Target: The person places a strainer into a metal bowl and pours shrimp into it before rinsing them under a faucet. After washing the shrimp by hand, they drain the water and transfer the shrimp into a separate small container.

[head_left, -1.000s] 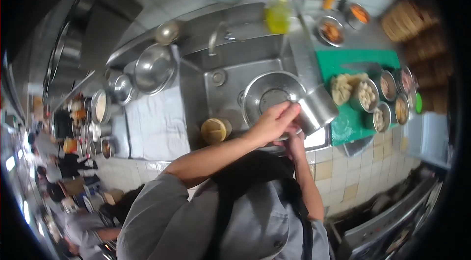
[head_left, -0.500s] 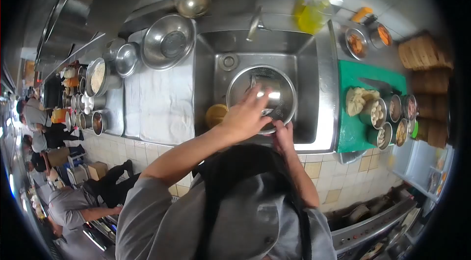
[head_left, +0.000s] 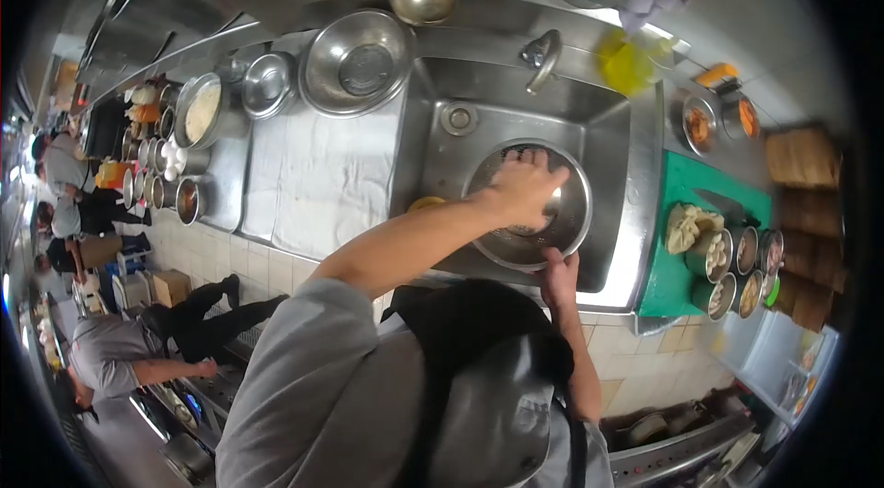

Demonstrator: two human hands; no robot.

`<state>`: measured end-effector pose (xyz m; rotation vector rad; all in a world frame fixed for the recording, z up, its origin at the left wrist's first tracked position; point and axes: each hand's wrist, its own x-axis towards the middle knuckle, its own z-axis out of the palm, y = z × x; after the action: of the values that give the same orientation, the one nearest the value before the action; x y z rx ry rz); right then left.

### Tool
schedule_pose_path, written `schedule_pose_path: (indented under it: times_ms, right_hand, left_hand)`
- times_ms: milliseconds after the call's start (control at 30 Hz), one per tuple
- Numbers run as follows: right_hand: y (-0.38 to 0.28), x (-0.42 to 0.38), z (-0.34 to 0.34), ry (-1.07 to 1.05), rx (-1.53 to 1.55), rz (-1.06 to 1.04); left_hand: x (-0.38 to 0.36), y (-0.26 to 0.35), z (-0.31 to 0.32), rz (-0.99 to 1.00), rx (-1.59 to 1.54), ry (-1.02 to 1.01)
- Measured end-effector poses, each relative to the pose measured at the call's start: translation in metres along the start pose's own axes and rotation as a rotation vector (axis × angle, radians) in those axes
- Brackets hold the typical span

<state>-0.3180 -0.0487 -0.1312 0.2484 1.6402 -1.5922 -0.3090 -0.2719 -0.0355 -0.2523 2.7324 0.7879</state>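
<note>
A round perforated steel colander (head_left: pixel 575 230) sits in the sink (head_left: pixel 502 124). My left hand (head_left: pixel 527 195) reaches down into it from above, fingers spread over a shiny steel container (head_left: pixel 553 205) and mostly hiding it. My right hand (head_left: pixel 559 274) is closed on the colander's near rim, thumb on top. Partly behind my left forearm, a yellowish round thing (head_left: pixel 426 203) shows in the sink.
The faucet (head_left: pixel 545 64) stands behind the sink. To the left are a large steel bowl (head_left: pixel 357 63) and white cloths (head_left: pixel 322 180). On the right, a green cutting board (head_left: pixel 681 276) bears a knife (head_left: pixel 714 204) and several small pots. Other people (head_left: pixel 120 341) are at far left.
The view has shifted, so the sink appears lower and farther right. My left hand now covers more of the steel container. My right hand stays at the colander's rim.
</note>
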Motion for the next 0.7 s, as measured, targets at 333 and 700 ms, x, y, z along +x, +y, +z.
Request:
schedule_pose_path:
  times_ms: [333, 700]
  right_hand:
    - [-0.014, 0.022, -0.003, -0.054, -0.238, -0.319]
    - [0.005, 0.01, -0.004, -0.118, -0.064, -0.141]
  left_hand:
    - [-0.057, -0.027, 0.034, -0.032, -0.261, 0.411]
    - [-0.043, -0.002, 0.002, -0.024, -0.069, 0.112]
